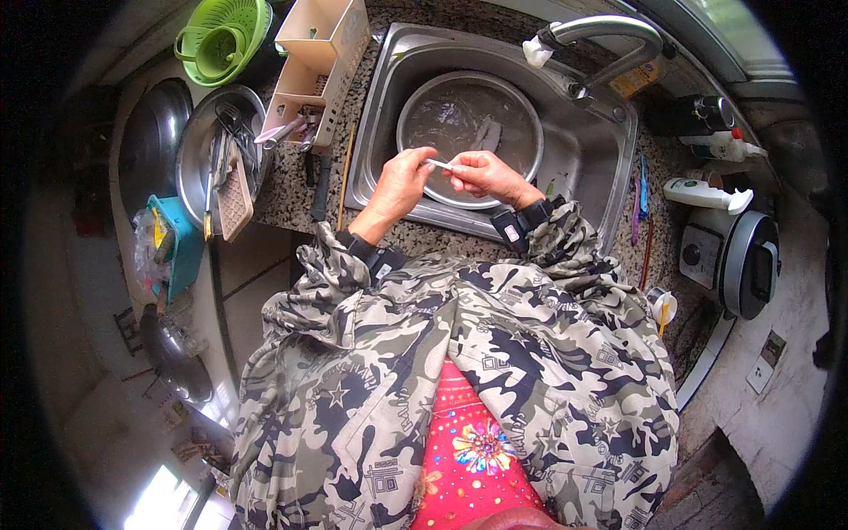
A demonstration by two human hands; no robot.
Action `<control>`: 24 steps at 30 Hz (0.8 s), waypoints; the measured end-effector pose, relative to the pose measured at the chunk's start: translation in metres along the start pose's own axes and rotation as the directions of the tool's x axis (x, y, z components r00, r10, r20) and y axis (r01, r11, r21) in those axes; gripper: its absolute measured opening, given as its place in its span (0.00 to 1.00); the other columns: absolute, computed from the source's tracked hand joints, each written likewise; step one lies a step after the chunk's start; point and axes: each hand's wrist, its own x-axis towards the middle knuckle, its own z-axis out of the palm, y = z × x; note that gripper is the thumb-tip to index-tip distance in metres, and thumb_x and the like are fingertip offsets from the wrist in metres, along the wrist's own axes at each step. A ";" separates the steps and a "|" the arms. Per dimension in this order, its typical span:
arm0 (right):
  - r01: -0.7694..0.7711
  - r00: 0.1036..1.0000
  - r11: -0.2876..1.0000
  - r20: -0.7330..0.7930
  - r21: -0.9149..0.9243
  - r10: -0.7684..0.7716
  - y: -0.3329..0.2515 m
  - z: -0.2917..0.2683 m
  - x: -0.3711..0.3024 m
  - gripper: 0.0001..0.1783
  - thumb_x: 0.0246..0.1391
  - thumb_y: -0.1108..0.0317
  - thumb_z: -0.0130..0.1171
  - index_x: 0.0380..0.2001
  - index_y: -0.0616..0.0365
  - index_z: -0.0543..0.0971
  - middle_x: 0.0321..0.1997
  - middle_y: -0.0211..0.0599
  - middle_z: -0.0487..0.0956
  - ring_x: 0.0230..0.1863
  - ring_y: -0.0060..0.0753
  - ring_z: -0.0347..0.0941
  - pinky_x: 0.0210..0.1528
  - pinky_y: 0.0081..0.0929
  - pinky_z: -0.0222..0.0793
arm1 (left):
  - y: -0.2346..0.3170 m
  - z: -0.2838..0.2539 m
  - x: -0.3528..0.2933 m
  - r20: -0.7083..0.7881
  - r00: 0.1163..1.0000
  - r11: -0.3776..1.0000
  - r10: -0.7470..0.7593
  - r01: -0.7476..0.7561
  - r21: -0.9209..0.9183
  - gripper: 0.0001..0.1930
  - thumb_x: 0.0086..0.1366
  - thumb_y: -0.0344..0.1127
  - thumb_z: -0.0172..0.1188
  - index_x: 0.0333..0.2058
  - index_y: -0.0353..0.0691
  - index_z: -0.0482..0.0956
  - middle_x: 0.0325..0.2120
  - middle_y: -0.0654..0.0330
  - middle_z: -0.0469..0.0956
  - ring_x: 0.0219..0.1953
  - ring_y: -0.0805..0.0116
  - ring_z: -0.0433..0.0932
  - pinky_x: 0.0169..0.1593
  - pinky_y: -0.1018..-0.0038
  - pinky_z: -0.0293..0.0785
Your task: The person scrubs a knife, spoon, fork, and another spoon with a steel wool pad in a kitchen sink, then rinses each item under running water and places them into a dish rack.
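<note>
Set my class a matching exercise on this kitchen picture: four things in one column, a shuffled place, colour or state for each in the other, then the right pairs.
Column one
1. round metal basin
2. slotted colander
3. slim pale strip
4. curved faucet

Column two
A. pinched between the left hand and the right hand
B. fitted with a white piece at its end
C. standing in the sink
D. bright green

Right pairs: 1-C, 2-D, 3-A, 4-B

a green colander (pixel 252 24) sits near a beige rack (pixel 339 93).
</note>
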 end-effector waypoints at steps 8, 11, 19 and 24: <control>-0.059 0.995 0.942 0.099 0.329 0.028 -0.016 0.014 -0.012 0.36 0.63 0.43 0.33 0.49 0.72 0.69 0.33 0.44 0.78 0.23 0.20 0.66 0.23 0.15 0.64 | -0.002 -0.025 0.002 0.232 0.934 0.939 -0.271 0.310 -0.152 0.10 0.60 0.33 0.56 0.34 0.33 0.80 0.22 0.59 0.78 0.26 0.73 0.75 0.33 0.76 0.71; -0.052 0.994 0.908 0.110 0.417 0.007 -0.016 0.011 -0.012 0.36 0.62 0.43 0.34 0.50 0.71 0.69 0.35 0.46 0.79 0.24 0.21 0.68 0.23 0.16 0.64 | -0.005 -0.030 0.000 0.255 0.921 0.928 -0.293 0.339 -0.156 0.11 0.62 0.34 0.55 0.34 0.31 0.80 0.20 0.63 0.76 0.25 0.78 0.72 0.30 0.79 0.69; 0.130 0.991 0.990 -0.026 -0.056 -0.132 -0.012 0.017 0.003 0.09 0.59 0.69 0.49 0.35 0.63 0.76 0.22 0.27 0.74 0.17 0.12 0.62 0.19 0.10 0.56 | 0.002 -0.016 -0.010 0.515 0.817 0.847 -0.260 0.449 -0.285 0.13 0.67 0.38 0.49 0.33 0.36 0.79 0.17 0.69 0.70 0.20 0.81 0.67 0.24 0.81 0.65; 0.170 0.977 0.963 -0.090 -0.208 -0.192 -0.010 0.023 0.016 0.14 0.62 0.62 0.46 0.31 0.60 0.75 0.21 0.25 0.74 0.17 0.11 0.61 0.17 0.12 0.56 | 0.007 -0.002 -0.013 0.589 0.727 0.558 -0.352 0.669 -0.492 0.16 0.69 0.47 0.44 0.28 0.42 0.67 0.12 0.74 0.57 0.12 0.84 0.54 0.16 0.83 0.50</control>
